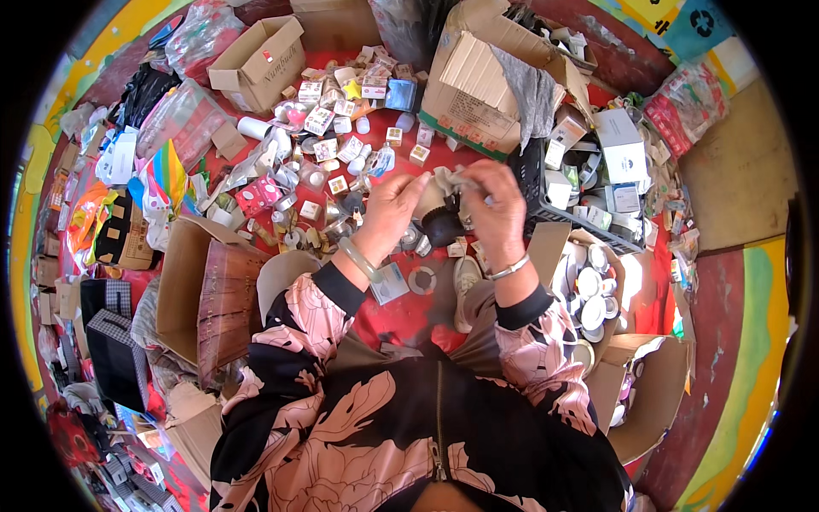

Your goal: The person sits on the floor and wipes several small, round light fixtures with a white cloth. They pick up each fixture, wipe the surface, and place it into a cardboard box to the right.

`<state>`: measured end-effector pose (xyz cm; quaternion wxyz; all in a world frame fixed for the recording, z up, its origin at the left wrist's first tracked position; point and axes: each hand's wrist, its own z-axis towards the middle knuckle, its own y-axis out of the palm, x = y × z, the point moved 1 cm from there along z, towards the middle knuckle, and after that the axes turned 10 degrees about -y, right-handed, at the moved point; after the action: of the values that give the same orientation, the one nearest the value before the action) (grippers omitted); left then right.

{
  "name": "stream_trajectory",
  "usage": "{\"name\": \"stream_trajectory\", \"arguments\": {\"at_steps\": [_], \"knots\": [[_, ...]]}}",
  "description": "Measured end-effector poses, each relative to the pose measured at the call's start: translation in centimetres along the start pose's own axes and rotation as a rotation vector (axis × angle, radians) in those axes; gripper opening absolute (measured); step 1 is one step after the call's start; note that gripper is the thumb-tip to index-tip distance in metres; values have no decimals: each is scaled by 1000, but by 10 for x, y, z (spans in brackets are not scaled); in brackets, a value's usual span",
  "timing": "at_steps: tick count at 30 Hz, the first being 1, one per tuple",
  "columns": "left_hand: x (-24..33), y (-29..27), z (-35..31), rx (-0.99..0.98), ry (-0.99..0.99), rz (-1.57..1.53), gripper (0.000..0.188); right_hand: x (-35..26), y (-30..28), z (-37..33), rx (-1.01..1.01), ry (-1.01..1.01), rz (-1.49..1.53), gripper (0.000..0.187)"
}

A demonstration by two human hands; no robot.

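Observation:
My left hand, with a pale bangle on its wrist, has its fingers closed on the near side of a beige and dark round-ended item. My right hand, wearing a light bracelet, is pinched at a pale crumpled piece on top of that item. Fingers partly hide both, so the item's exact kind is unclear. Below the hands lie a flat white box and a pale ring on the red floor covering.
Many small boxes and bottles lie scattered ahead. A large cardboard box and a black crate stand ahead right. A carton of round white lids is by my right arm. An open carton stands left.

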<state>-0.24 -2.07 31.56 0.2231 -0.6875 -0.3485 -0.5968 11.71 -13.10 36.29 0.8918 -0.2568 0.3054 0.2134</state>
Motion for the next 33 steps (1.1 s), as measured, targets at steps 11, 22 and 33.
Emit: {"name": "stream_trajectory", "arguments": {"at_steps": [11, 22, 33], "knots": [[10, -9, 4, 116, -67, -294, 24, 35, -43, 0, 152, 705, 603, 23], [-4, -9, 5, -135, -269, -704, 20, 34, -56, 1, 215, 697, 532, 20], [-13, -21, 14, -75, -258, -852, 22, 38, -70, -8, -19, 686, 793, 23]]}}
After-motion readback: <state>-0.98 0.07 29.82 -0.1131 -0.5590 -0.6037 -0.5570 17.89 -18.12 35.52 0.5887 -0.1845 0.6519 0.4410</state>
